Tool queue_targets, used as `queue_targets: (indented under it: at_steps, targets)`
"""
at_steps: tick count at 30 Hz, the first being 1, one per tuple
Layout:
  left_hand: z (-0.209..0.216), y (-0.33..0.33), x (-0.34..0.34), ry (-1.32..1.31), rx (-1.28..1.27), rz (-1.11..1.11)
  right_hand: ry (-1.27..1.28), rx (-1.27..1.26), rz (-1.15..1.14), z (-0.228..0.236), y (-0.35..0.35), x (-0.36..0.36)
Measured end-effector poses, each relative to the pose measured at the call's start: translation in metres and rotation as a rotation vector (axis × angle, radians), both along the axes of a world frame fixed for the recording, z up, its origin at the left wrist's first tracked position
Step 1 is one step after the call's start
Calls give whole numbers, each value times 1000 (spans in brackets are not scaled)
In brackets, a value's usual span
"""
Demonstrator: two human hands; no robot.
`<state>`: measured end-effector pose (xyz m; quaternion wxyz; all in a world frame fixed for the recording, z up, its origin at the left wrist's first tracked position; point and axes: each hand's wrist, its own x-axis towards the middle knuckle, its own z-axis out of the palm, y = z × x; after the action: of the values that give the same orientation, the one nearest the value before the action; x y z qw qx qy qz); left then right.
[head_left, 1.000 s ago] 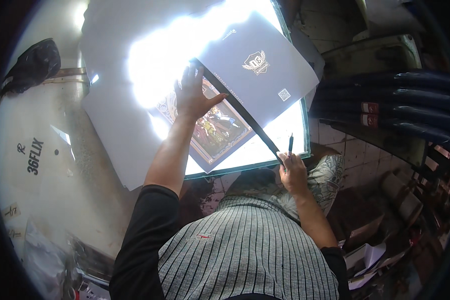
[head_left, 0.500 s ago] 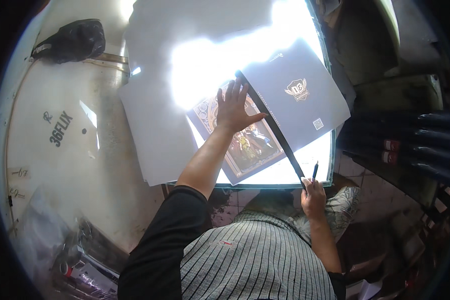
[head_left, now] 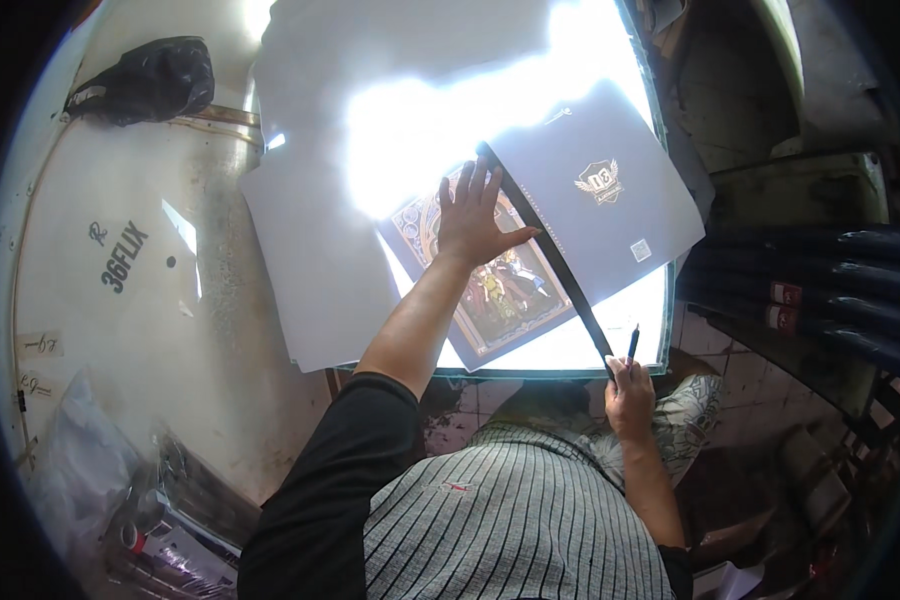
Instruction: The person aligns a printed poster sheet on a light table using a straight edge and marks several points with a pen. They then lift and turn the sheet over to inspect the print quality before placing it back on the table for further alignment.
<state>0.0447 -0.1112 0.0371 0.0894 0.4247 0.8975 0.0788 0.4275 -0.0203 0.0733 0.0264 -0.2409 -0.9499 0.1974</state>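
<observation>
A wide dark printed cover sheet [head_left: 610,240] lies at a slant on a brightly lit glass-edged table. Its left part carries a framed colour picture [head_left: 515,290], and its right part a winged gold emblem. Across it, roughly along the middle, runs a long black ruler [head_left: 560,262]. My left hand [head_left: 473,232] presses flat on the picture side, fingers spread, with the fingertips and thumb close against the ruler. At the table's near edge my right hand [head_left: 630,405] is closed around the ruler's near end, and a dark blue pen [head_left: 634,343] sticks up from its fingers.
Large pale sheets [head_left: 315,250] lie under and left of the cover. Further left stands a white surface [head_left: 100,190] with a black plastic bag [head_left: 155,80]. Dark blue rolls [head_left: 830,275] lie at the right. Glare washes out the table's far part.
</observation>
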Motion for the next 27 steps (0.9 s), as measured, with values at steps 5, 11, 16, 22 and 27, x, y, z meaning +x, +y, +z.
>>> queue_targets:
  at_steps: [5,11,16,22,27]
  targets:
    - [-3,-2,2,14,-11,-4,-8,8,-5,2,-4,-1]
    - [5,8,2,-26,-49,-6,13,17,12,8,5,-1]
    - [41,32,6,-137,-317,37,-117,-268,-23,39,20,-10]
    - [62,36,-1,-283,-409,150,122,-471,-24,72,81,-62]
    - [52,42,5,-323,-425,132,481,-435,-44,47,107,-208]
